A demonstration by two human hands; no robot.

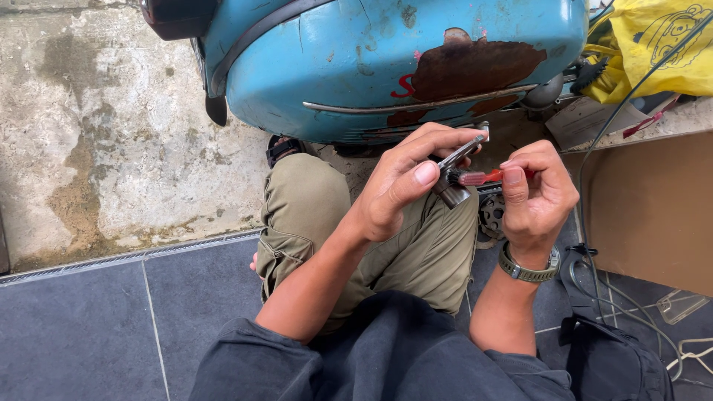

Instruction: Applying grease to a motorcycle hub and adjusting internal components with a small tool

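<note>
Red, translucent and slim, the screwdriver handle (483, 177) sits pinched in my right hand (536, 194), just below the rusted belly of the blue scooter body (394, 59). I'm looking down at both hands, raised close together over my khaki trouser knee (312, 208). My left hand (405, 182) is wrapped around a small dark metal part (451, 189) with a shiny flat lever (464, 151) sticking up and to the right toward the scooter body. That lever's long axis runs on a diagonal, low end by my left thumb, high end nearly at the scooter's chrome trim strip (416, 104).

The screwdriver lies almost level, its handle pointing right into my right fingers, its working end meeting the dark part from the right side. So the two things touch or nearly touch; I can't make out the tip itself, it's hidden behind the part. Both hands are clamped, left on the part, right on the handle. A grey wristwatch (529, 269) rides my right wrist, well below the scooter.
</note>
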